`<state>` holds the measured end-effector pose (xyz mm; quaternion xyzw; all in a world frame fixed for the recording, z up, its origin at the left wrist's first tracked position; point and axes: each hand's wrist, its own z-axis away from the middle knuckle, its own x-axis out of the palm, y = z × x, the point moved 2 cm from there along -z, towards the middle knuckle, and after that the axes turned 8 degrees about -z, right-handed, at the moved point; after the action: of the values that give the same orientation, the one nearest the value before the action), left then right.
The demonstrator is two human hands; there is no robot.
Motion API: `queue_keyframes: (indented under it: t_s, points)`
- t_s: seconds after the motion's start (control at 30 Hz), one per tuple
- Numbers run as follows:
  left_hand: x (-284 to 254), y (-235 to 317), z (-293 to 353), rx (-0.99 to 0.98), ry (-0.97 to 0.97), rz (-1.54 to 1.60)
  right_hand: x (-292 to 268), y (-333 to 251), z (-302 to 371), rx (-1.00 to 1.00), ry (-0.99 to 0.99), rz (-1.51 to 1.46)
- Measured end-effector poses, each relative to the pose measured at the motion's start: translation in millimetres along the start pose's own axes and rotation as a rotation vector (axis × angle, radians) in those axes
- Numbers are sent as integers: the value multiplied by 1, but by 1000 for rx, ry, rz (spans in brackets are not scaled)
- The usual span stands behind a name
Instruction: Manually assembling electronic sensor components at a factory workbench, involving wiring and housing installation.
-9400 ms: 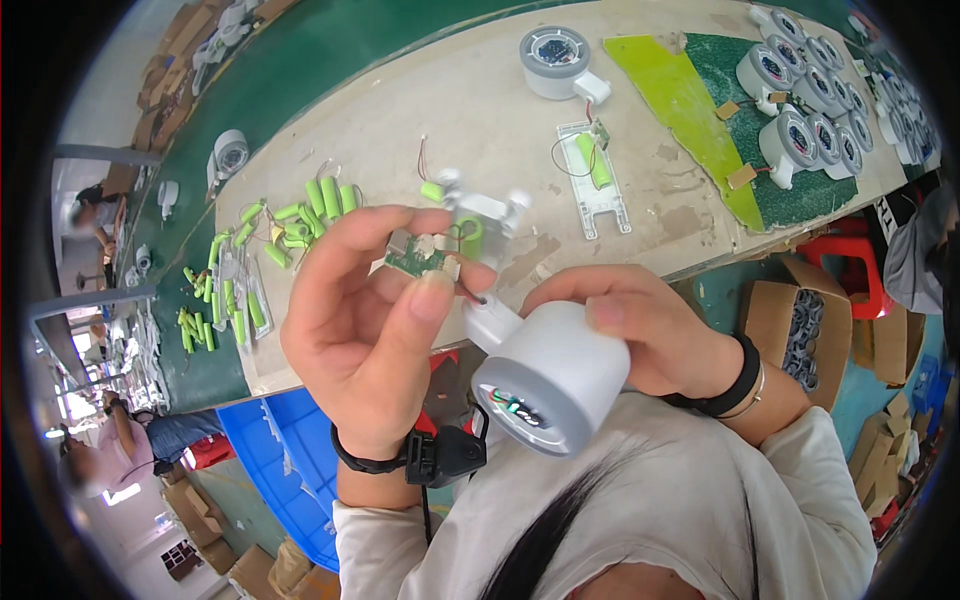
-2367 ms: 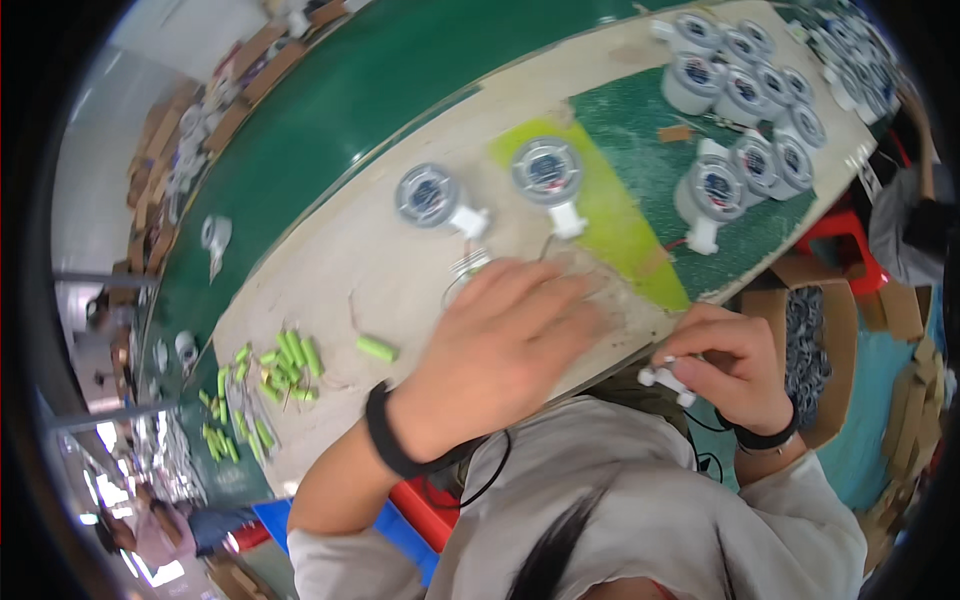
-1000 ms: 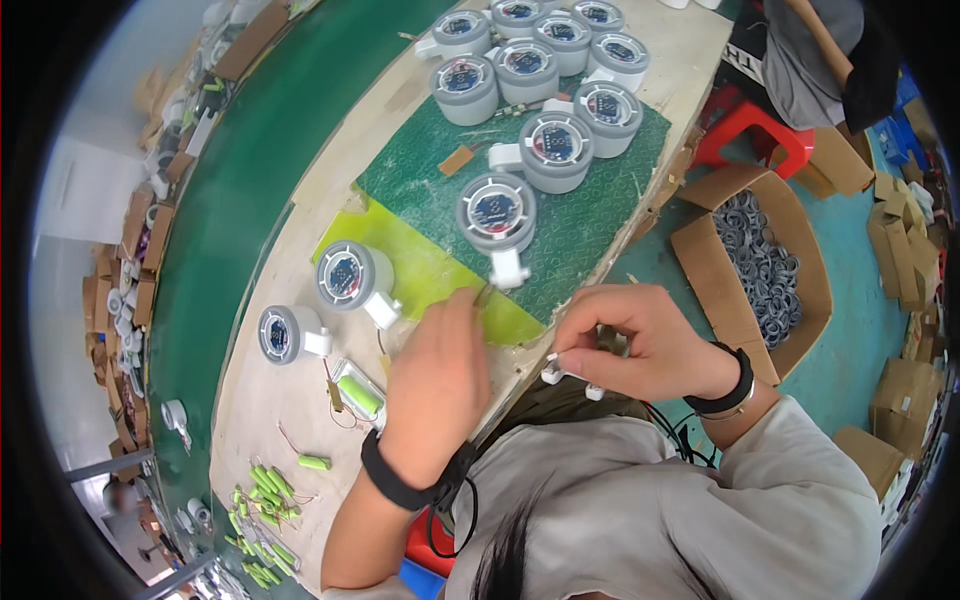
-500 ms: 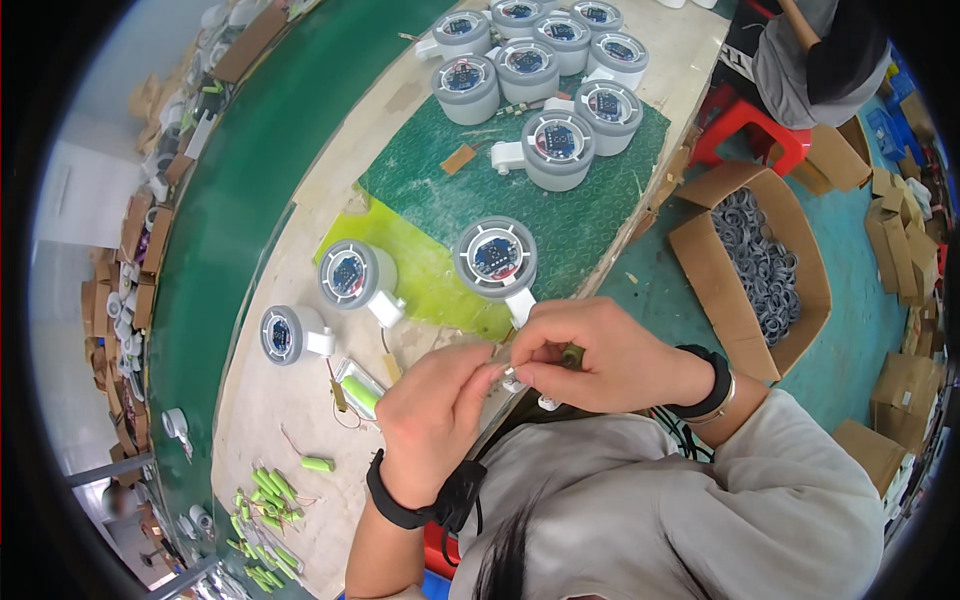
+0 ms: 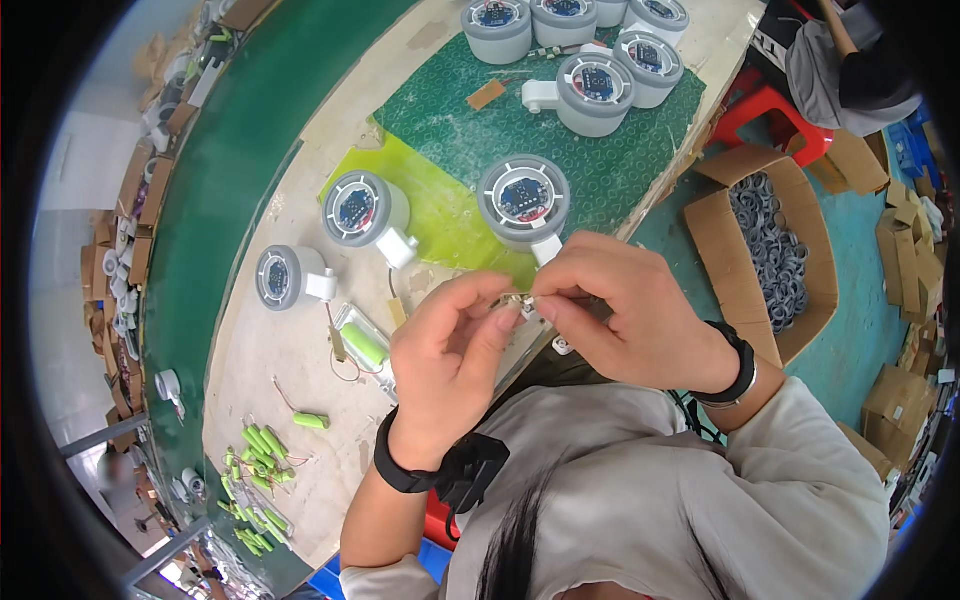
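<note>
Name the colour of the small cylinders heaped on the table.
The small cylinders are light green, seen best in the head view.

On the counter (image 5: 240, 365), loose batteries (image 5: 270, 440) lie front left; a tray (image 5: 382, 376) holding another battery (image 5: 362, 345) lies right of them, two housings (image 5: 365, 208) beyond it; a third housing (image 5: 523, 198) stands behind the right hand (image 5: 632, 312), others (image 5: 595, 95) on a mat (image 5: 430, 110); right of the counter, a box (image 5: 725, 275) holds rings (image 5: 770, 255)
</note>
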<state>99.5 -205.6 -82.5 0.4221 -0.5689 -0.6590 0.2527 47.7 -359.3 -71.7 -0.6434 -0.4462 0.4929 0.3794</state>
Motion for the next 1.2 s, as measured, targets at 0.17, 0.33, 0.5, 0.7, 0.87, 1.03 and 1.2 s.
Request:
queue_keyframes:
  t_s: [0.17, 0.33, 0.5, 0.7, 0.87, 1.03, 1.2]
  points:
    - [-2, -2, -1, 49, 20, -97, 5, 2, 0, -102, 37, 7]
    - [-5, 7, -2, 233, 43, -389, 4, 1, 0, -43, 33, -35]
    - [-4, 3, -2, 220, 56, -319, 4, 1, -1, -33, 28, -35]
    - [-4, 0, -1, 185, 61, -244, 5, 0, -1, -14, 31, -21]
    - [-7, 8, -5, 341, 28, -465, 6, 4, -2, -124, 24, 25]
    - [-6, 9, -5, 336, 28, -450, 7, 4, -1, -161, 33, 81]
    - [-2, 13, -6, 387, 89, -486, 18, 1, 10, -169, 208, 90]
